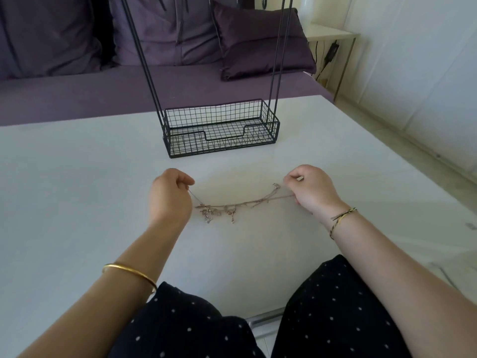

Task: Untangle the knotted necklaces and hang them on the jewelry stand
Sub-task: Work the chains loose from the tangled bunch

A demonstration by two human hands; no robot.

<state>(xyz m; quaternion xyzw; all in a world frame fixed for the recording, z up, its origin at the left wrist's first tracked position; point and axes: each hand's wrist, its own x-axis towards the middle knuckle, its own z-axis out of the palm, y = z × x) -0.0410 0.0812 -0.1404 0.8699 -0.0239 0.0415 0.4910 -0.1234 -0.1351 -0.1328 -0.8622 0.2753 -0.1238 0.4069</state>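
Your left hand [169, 195] and right hand [311, 192] hold the tangled necklaces [227, 206] stretched between them, low over the white table [77, 177]. The left fingers [184, 180] are curled and pinch a thin strand that runs down to the densest clump of knots and clasps, which lies on the table just beside that hand. The right fingers [291, 177] are curled too and pinch the other end, where a small loop of chain rises beside them. The black wire jewelry stand [219, 127] sits on the table behind the necklaces, apart from both hands, and its basket base holds nothing. You wear a gold bangle [129, 273] on the left forearm and a cord bracelet [342, 219] on the right wrist. Beyond the table stands a purple sofa [77, 94] with a dark cushion [260, 42], and a pale side table [333, 34] is at the right. The stand's uprights are cut off by the upper edge, so its hanging bars are hidden. You cannot tell how many chains are in the tangle.
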